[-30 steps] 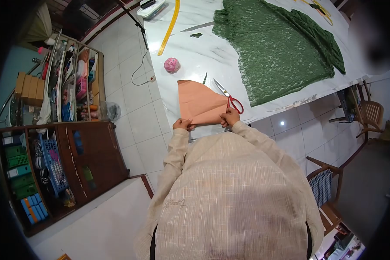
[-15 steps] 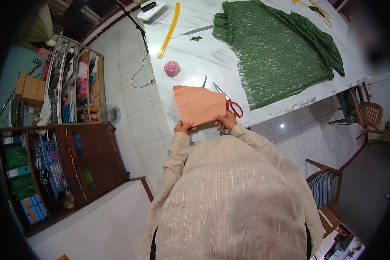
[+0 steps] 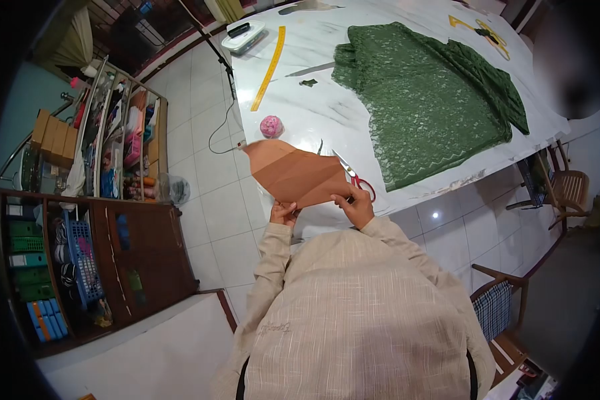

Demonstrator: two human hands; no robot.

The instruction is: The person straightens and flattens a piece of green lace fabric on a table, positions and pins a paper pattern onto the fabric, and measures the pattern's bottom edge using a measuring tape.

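Note:
A creased orange-brown paper piece with a curved edge is held up over the table's near edge. My left hand pinches its lower left edge, thumb on top. At the lower right corner, my right hand grips the same piece between thumb and fingers. Scissors with red handles lie on the table just beyond my right hand, partly hidden by the paper. Past the paper's upper left edge sits a pink pincushion-like ball. Green lace fabric is spread out to the right.
On the white marbled table lie a yellow ruler, a small dark scrap and a lidded plastic box. Yellow curved tools lie at the far right. Shelves stand left; wooden chairs stand right.
Both hands have raised and tilted the paper, its far edge swinging up and left, and its face now looks darker. My right hand has turned more over its corner. The view has shifted slightly.

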